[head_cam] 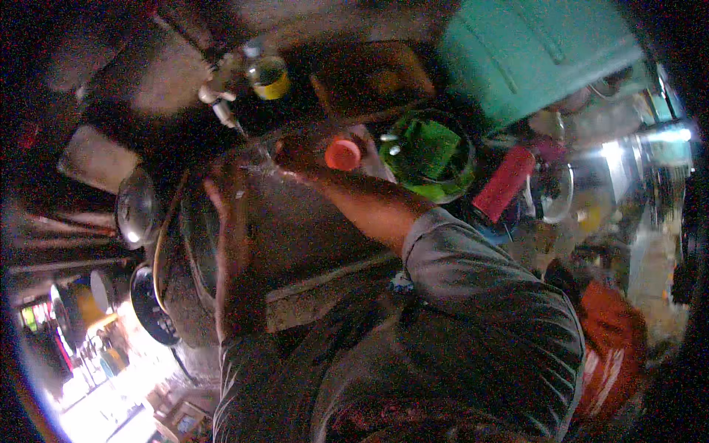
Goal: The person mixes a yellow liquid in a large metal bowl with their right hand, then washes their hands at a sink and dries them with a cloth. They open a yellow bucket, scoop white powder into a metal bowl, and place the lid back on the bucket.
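Observation:
A pale tap [221, 108] runs a thin stream of water in the upper left of the dim picture. Under it, my right hand [293, 158] reaches across the sink [299, 216] to the water; its fingers are dark and blurred, and whether they grip something is hidden. My left hand [228, 185] is raised left of the stream, thumb apart from the fingers, with nothing seen in it. An orange-red round cup or lid [342, 155] sits just beyond my right wrist. To its right stands a green basin [465, 180] with a green thing inside.
A bottle with a yellow band [271, 80] and a brown box [376, 77] stand behind the sink. Far right are a large teal container [537, 61] and a red cylinder [504, 183]. Metal cookware [135, 207] and a dark pan [152, 310] lie left.

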Demonstrator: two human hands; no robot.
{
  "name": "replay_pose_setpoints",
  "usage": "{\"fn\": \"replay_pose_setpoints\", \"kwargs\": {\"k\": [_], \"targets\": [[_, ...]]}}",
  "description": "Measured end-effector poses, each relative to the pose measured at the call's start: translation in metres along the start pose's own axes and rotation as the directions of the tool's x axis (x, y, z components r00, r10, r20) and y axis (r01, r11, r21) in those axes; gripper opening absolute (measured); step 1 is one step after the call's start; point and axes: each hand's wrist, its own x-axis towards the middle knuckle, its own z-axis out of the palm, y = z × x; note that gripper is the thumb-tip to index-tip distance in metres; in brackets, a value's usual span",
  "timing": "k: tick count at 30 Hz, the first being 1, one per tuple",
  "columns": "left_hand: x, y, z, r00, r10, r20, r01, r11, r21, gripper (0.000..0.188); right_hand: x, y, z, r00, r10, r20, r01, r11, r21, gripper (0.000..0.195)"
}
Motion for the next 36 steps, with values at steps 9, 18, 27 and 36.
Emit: {"fn": "replay_pose_setpoints", "kwargs": {"k": [9, 18, 27, 36], "targets": [[0.100, 0.166, 0.021, 0.988, -0.040, 0.147, -0.038, 0.869, 0.494, 0.025, -0.057, -0.045, -0.030, 0.982, -0.157, 0.102, 0.167, 0.981, -0.101, 0.026], [0.115, 0.122, -0.018, 0.927, 0.193, 0.323, -0.264, 0.944, 0.195, 0.040, -0.100, -0.080, -0.067, 0.953, -0.296, 0.070, 0.303, 0.944, -0.128, 0.042], [0.117, 0.078, -0.003, 0.990, 0.058, 0.131, -0.045, 0.994, -0.101, 0.036, -0.141, -0.072, -0.081, 0.953, -0.298, 0.044, 0.301, 0.931, -0.207, 0.048], [0.042, 0.055, 0.003, 0.793, 0.593, -0.139, -0.513, 0.774, 0.372, 0.035, -0.226, -0.047, -0.134, 0.936, -0.348, -0.048, 0.330, 0.919, -0.217, 0.055]]}}
